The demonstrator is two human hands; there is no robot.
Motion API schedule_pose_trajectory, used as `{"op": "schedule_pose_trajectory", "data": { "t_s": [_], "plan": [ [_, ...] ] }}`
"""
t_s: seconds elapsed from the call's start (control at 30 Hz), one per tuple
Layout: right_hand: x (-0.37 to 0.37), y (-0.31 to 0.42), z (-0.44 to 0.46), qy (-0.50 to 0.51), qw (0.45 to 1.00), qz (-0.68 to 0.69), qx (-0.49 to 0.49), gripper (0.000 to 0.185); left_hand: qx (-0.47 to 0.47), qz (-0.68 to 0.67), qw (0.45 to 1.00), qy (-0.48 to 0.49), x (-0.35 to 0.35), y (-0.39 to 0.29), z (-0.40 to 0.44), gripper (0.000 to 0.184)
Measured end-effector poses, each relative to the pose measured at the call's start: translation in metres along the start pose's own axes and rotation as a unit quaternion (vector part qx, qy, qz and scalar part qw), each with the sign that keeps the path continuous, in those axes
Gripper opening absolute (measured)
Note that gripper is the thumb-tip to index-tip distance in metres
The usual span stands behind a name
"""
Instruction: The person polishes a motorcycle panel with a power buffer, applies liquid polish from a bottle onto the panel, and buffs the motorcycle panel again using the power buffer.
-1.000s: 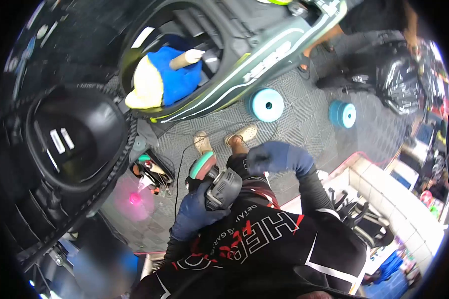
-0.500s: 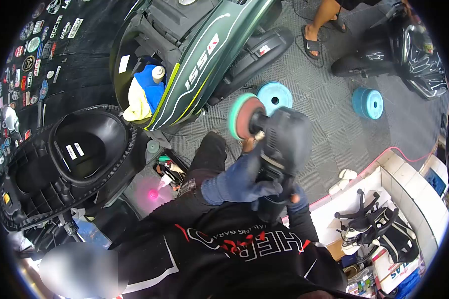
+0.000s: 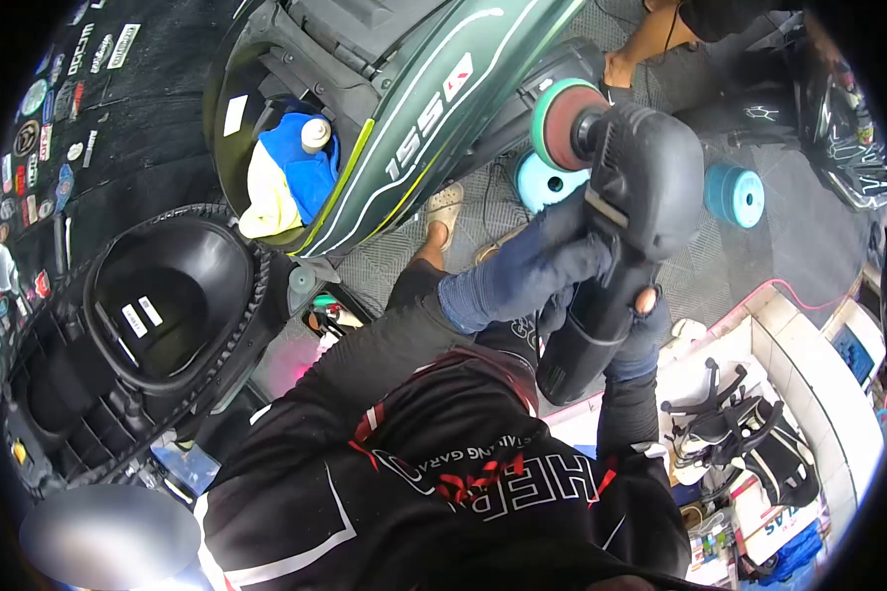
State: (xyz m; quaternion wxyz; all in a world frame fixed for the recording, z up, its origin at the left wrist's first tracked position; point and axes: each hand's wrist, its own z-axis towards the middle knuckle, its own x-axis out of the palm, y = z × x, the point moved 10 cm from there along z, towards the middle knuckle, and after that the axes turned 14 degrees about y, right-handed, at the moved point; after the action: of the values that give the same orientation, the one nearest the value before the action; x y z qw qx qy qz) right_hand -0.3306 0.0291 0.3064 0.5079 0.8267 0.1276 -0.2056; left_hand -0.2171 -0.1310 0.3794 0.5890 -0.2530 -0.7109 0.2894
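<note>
A black power polisher [image 3: 650, 182] with a round green-edged, reddish pad is held up between both hands, its pad end toward the upper left. Around its neck, just below the head, wraps my left hand [image 3: 552, 256] in a blue glove. My right hand [image 3: 641, 330], also gloved in blue, is closed on the handle from the right side, with a bare fingertip showing. Behind the pad is the green scooter body [image 3: 404, 148]. In its open compartment lie a blue and yellow cloth [image 3: 296, 177] and a white-capped bottle [image 3: 315, 135].
A black seat shell [image 3: 168, 295] lies at left, beside a tool tray [image 3: 335, 313]. Blue round stools [image 3: 734, 195] stand on the floor. Another person's leg [image 3: 650, 44] is at the top, near a dark motorcycle [image 3: 838, 128]. A folded black chair [image 3: 739, 424] sits at lower right.
Over the last second, the polisher rose from low near my lap to the upper right. My right hand, empty at first, took hold of its handle.
</note>
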Motion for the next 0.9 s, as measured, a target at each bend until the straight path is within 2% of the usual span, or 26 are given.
{"op": "schedule_pose_trajectory", "data": {
  "t_s": [0.03,0.07,0.1,0.13,0.17,0.2,0.23,0.27,0.33,0.37,0.4,0.47,0.5,0.53,0.57,0.6,0.67,0.77,0.83,0.87,0.9],
  "plan": [
    [0.017,0.012,0.017,0.052,0.929,0.366,0.018,0.065,0.042,-0.016,0.999,-0.028,-0.007,-0.008,-0.002,0.052],
    [0.042,0.036,0.03,0.092,0.727,0.68,0.032,0.067,0.045,-0.021,0.998,-0.023,-0.013,-0.01,-0.002,0.052],
    [0.047,0.049,0.038,0.113,0.722,0.683,0.024,0.07,0.059,0.017,0.998,-0.028,-0.022,-0.017,-0.001,0.05],
    [0.047,0.049,0.043,0.108,0.726,0.679,0.024,0.07,0.074,0.056,0.995,-0.031,-0.031,-0.025,0.002,0.048],
    [0.044,0.044,0.044,0.097,0.782,0.615,0.03,0.072,0.076,0.051,0.996,-0.026,-0.035,-0.027,0.007,0.048],
    [0.041,0.042,0.046,0.086,0.831,0.548,0.036,0.074,0.12,0.12,0.985,-0.029,-0.038,-0.041,0.01,0.051],
    [0.039,0.043,0.049,0.057,0.847,0.527,0.029,0.069,0.165,0.19,0.967,-0.032,-0.04,-0.055,0.011,0.056],
    [0.042,0.048,0.052,0.051,0.849,0.524,0.032,0.069,0.166,0.186,0.968,-0.027,-0.045,-0.063,0.013,0.056],
    [0.036,0.055,0.057,-0.016,0.847,0.531,0.025,0.061,0.099,0.095,0.99,0.002,-0.052,-0.063,0.022,0.048],
    [0.028,0.063,0.06,-0.056,0.878,0.473,0.041,0.053,0.081,0.105,0.991,-0.019,-0.056,-0.071,0.021,0.041],
    [0.027,0.064,0.066,-0.061,0.879,0.472,0.043,0.053,0.08,0.102,0.991,-0.015,-0.058,-0.074,0.022,0.041],
    [0.01,0.07,0.074,-0.09,0.965,0.241,0.053,0.048,0.099,0.086,0.991,-0.04,-0.069,-0.079,0.025,0.037],
    [0.006,0.071,0.073,-0.132,0.974,0.176,0.05,0.045,0.112,0.11,0.987,-0.025,-0.072,-0.082,0.028,0.036],
    [0.007,0.074,0.072,-0.132,0.974,0.178,0.055,0.045,0.108,0.107,0.988,-0.024,-0.075,-0.08,0.029,0.036],
    [0.012,0.071,0.073,-0.132,0.929,0.339,0.064,0.045,0.117,0.099,0.988,-0.023,-0.078,-0.082,0.029,0.037],
    [0.022,0.067,0.075,-0.129,0.86,0.489,0.072,0.046,0.128,0.09,0.987,-0.022,-0.08,-0.083,0.03,0.037],
    [0.023,0.059,0.074,-0.138,0.865,0.479,0.065,0.048,0.151,0.083,0.985,-0.029,-0.084,-0.084,0.027,0.038],
    [0.026,0.062,0.072,-0.132,0.865,0.48,0.06,0.048,0.102,0.073,0.992,-0.018,-0.086,-0.071,0.025,0.044],
    [0.024,0.081,0.072,-0.06,0.973,0.209,0.073,0.047,0.106,0.065,0.991,-0.045,-0.09,-0.058,0.018,0.059],
    [0.03,0.075,0.066,-0.057,0.973,0.209,0.079,0.047,0.104,0.06,0.992,-0.048,-0.089,-0.051,0.013,0.059],
    [0.04,0.068,0.065,-0.047,0.937,0.342,0.052,0.047,0.108,0.071,0.99,-0.053,-0.088,-0.052,0.01,0.059]
  ]
}}
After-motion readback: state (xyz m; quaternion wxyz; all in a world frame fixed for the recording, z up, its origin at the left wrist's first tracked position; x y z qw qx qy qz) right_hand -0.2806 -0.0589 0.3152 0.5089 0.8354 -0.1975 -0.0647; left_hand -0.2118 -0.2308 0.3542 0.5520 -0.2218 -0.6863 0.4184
